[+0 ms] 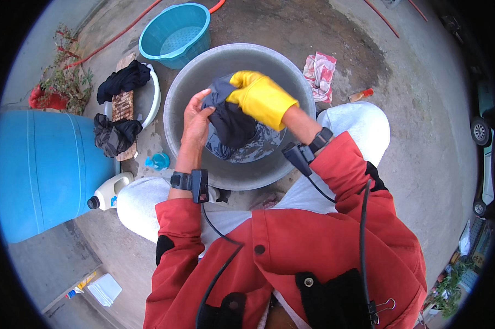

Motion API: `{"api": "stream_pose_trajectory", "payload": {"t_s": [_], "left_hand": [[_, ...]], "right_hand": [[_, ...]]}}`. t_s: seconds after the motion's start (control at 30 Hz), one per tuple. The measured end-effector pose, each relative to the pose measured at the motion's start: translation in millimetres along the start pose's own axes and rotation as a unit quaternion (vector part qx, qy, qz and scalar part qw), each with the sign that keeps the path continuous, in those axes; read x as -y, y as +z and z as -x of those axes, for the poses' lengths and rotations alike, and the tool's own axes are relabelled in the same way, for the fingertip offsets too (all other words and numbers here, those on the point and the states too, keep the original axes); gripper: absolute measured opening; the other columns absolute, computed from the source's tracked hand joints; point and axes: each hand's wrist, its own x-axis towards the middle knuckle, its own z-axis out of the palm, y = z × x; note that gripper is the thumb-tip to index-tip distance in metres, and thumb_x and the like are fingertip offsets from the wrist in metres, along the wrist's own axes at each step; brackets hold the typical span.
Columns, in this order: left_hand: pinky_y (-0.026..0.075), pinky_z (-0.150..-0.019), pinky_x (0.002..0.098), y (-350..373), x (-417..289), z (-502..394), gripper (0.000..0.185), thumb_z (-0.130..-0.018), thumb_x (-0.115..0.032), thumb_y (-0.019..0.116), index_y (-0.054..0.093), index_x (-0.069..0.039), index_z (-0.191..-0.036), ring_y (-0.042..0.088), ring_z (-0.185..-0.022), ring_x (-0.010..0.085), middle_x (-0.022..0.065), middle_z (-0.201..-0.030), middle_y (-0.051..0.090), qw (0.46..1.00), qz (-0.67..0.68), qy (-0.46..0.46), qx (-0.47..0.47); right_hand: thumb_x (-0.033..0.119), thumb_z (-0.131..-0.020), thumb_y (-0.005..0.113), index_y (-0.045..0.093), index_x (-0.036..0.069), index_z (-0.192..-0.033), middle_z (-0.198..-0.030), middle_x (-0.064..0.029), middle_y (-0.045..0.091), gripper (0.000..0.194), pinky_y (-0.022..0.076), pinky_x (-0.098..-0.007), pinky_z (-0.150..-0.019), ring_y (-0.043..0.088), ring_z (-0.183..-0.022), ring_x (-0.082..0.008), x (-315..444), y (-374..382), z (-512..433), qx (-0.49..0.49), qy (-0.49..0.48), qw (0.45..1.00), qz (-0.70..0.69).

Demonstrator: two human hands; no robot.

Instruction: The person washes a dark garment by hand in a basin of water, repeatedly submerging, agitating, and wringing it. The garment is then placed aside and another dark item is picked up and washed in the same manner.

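A large round metal basin stands between my knees with dark water and suds in its bottom. Over it, my bare left hand pinches a dark cloth garment between thumb and fingers. My right hand, in a yellow rubber glove, grips the same garment at its upper part; its fingertips are partly hidden by the glove and cloth. The garment hangs down towards the water, where a bluish-grey wet cloth lies at the left of the suds.
Beyond the basin stands a teal plastic tub. At left are a wooden board with dark clothes across a white-rimmed tub, a blue barrel, a teal bottle and a jug. A brush and red-white cloth lie right.
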Motion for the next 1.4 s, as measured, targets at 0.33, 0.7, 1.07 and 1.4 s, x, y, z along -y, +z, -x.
{"api": "stream_pose_trajectory", "payload": {"t_s": [0.33,0.7,1.07,1.4], "left_hand": [[0.052,-0.097,0.0286,9.4,12.8,6.3,0.023,-0.101,-0.006,0.07,0.072,0.001,-0.123,0.068,-0.098,0.0115,0.0019,-0.105,0.074,0.994,-0.087,0.026,-0.052],[0.047,-0.112,0.042,-39.9,22.9,-10.5,0.032,-0.098,-0.011,0.047,0.062,0.0,-0.123,0.064,-0.121,0.0276,0.0129,-0.122,0.069,0.958,0.22,0.019,0.181],[0.052,-0.1,0.0289,29.0,-11.4,10.2,0.051,-0.092,0.014,0.054,0.062,0.003,-0.141,0.068,-0.113,0.0168,0.0114,-0.12,0.072,0.996,-0.076,0.001,0.056],[0.06,-0.096,0.0355,21.3,-19.2,-6.6,0.022,-0.102,0.005,0.055,0.067,0.004,-0.12,0.074,-0.105,0.0212,0.0135,-0.115,0.075,0.997,0.076,0.025,-0.003]], "right_hand": [[0.031,-0.101,0.062,0.067,0.006,-0.127,-0.118,-0.015,0.074,0.036,0.0563,-0.0436,-0.094,0.071,-0.108,-0.0352,-33.5,-6.1,-9.3,0.127,-0.224,0.964,0.066],[0.034,-0.1,0.069,0.056,0.01,-0.153,-0.149,-0.0171,0.063,0.059,0.0447,-0.037,-0.114,0.062,-0.133,-0.0311,-60.2,4.5,1.3,0.14,-0.076,0.987,0.009],[0.029,-0.096,0.07,0.075,0.004,-0.109,-0.11,-0.0163,0.075,0.029,0.0548,-0.0413,-0.092,0.07,-0.102,-0.0376,-2.8,-2.9,1.7,-0.03,-0.205,0.971,0.116],[0.048,-0.08,0.087,0.042,0.004,-0.16,-0.158,-0.022,0.052,0.101,0.0424,-0.039,-0.118,0.05,-0.146,-0.0347,-28.0,-21.4,3.8,0.081,-0.098,0.973,0.195]]}}
